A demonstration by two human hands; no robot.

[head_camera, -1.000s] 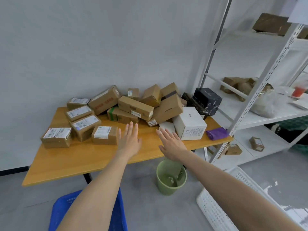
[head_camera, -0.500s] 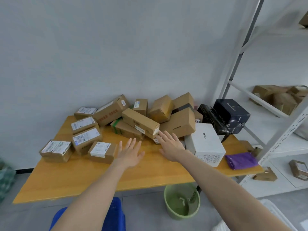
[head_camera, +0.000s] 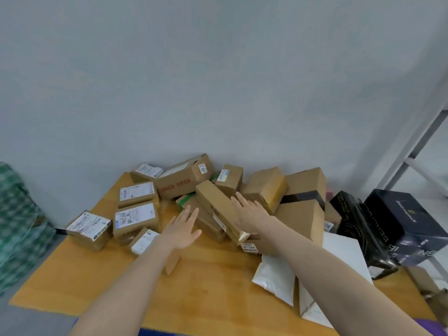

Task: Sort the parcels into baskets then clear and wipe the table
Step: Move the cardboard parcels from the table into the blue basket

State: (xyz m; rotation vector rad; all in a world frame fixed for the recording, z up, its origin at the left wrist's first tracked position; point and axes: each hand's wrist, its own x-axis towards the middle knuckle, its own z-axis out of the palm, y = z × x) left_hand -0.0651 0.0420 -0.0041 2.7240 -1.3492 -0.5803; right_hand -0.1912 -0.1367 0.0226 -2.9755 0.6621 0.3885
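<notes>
Several brown cardboard parcels lie piled at the back of a wooden table (head_camera: pixel 211 284). A long narrow parcel (head_camera: pixel 215 207) lies tilted across the middle of the pile. My right hand (head_camera: pixel 249 214) hovers with straight fingers over its right side, next to a tipped brown box (head_camera: pixel 266 187). My left hand (head_camera: pixel 181 230) is spread flat just left of that long parcel, above a small labelled box (head_camera: pixel 144 241). Neither hand holds anything. A white box (head_camera: pixel 339 260) and a white mailer (head_camera: pixel 275 277) lie under my right forearm.
Two black boxes (head_camera: pixel 392 226) stand at the table's right end, beside a white shelf frame (head_camera: pixel 417 144). Labelled parcels (head_camera: pixel 135 217) sit at the left. A blue basket edge (head_camera: pixel 155 332) shows below the table's front. A green patterned bag (head_camera: pixel 17 226) stands far left.
Both hands have reached farther toward the pile, the right one now over the long parcel. The camera has come closer and turned left; bin and shelf contents have left the view.
</notes>
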